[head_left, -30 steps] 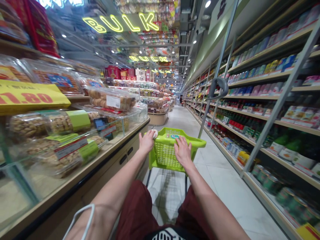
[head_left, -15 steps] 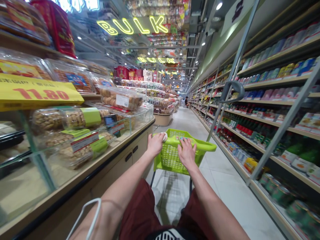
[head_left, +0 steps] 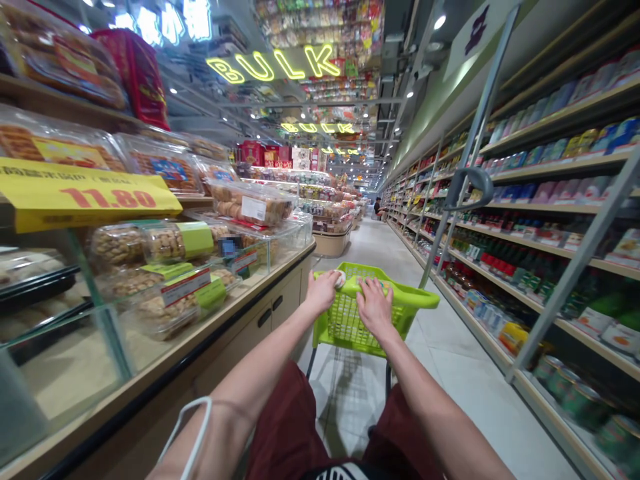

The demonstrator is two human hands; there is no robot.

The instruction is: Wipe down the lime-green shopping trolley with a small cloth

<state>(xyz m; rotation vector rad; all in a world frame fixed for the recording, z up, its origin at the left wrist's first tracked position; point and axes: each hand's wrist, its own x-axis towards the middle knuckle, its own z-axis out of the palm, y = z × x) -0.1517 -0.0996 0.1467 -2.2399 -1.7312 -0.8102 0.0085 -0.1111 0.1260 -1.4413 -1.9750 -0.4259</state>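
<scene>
Head view: green plastic shopping cart (head_left: pixel 367 319) straight ahead, both hands on its front rim. Left hand (head_left: pixel 323 292) with fingers (head_left: pixel 320 283) together, clamped on rim; small white object (head_left: pixel 340 280) just beside them, too small to identify. Right hand (head_left: pixel 375 308) just beside left, fingers (head_left: pixel 367 287) slightly apart, curled over same rim. Left of cart: bench (head_left: pixel 285 300) carrying plastic tubs of biscuits (head_left: pixel 167 243), yellow price sign (head_left: pixel 85 193) reading 11.80. Right of cart: shelves of bottles and cans (head_left: pixel 530 293). Below cart: white tile floor (head_left: pixel 345 400).
</scene>
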